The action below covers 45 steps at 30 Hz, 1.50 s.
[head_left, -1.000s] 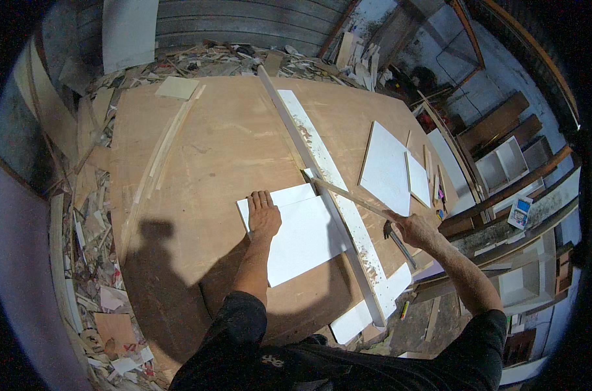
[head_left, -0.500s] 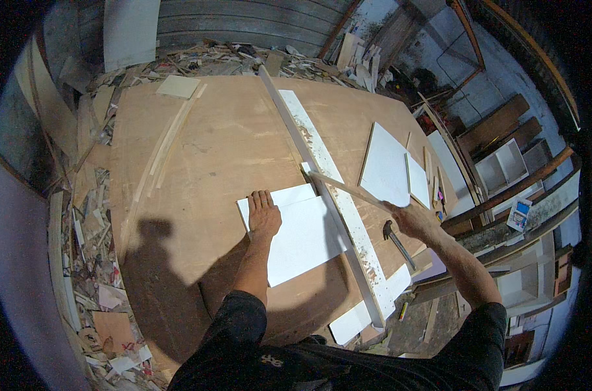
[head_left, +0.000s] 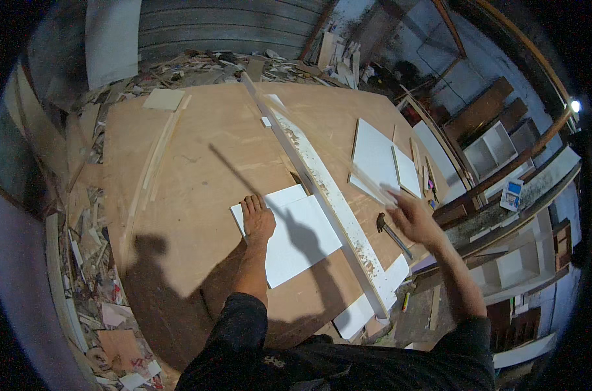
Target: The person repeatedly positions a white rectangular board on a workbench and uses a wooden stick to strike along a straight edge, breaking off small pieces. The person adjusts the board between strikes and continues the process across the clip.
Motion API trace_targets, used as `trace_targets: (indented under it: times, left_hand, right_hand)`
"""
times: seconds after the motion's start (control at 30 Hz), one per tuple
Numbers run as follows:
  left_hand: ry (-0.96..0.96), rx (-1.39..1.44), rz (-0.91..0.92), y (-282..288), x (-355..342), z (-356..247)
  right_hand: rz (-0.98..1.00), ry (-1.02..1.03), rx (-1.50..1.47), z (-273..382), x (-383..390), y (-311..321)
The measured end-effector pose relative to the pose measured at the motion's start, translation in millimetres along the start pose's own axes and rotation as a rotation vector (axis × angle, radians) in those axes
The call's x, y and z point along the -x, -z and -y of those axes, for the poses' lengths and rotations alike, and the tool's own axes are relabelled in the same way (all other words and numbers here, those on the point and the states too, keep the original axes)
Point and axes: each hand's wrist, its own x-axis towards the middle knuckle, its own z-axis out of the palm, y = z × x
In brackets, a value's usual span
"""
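My left hand [head_left: 257,218] lies spread on a white board [head_left: 302,244] on the plywood surface. My right hand [head_left: 407,218] grips a thin wooden stick [head_left: 335,150], raised and motion-blurred, angled up and away across a long flaking white beam [head_left: 325,186]. A small white offcut [head_left: 265,122] is seen against the beam's left side, toward the far end. Just below my right hand, a hammer [head_left: 392,234] rests beside the beam. More white panels [head_left: 374,153] sit to the right.
Thin strips [head_left: 156,163] and a pale square piece [head_left: 163,99] lie on the left of the plywood [head_left: 185,143]. Scrap wood piles [head_left: 120,319] surround it. White cabinet carcasses [head_left: 491,150] and boards fill the right side, under a dark bar.
The stick has lifted and swung away from me, casting a shadow over the board. The small white piece has moved farther along the beam. The camera view has shifted slightly.
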Motion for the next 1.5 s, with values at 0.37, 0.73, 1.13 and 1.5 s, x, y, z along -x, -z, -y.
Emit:
trace_targets:
  times: [0.37,0.73,1.13,1.5]
  left_hand:
    - [-0.105,-0.012,-0.154,-9,4,10]
    - [-0.051,-0.003,-0.002,29,110,24]
    - [-0.336,-0.036,-0.137,-12,184,80]
    - [-0.293,-0.068,-0.122,29,185,2]
  right_hand:
    - [-0.001,-0.493,-0.722,-15,250,-239]
    - [-0.104,-0.388,-0.647,-22,283,-237]
    - [0.125,-0.052,-0.347,112,25,-342]
    - [-0.166,0.565,-0.446,158,5,-370]
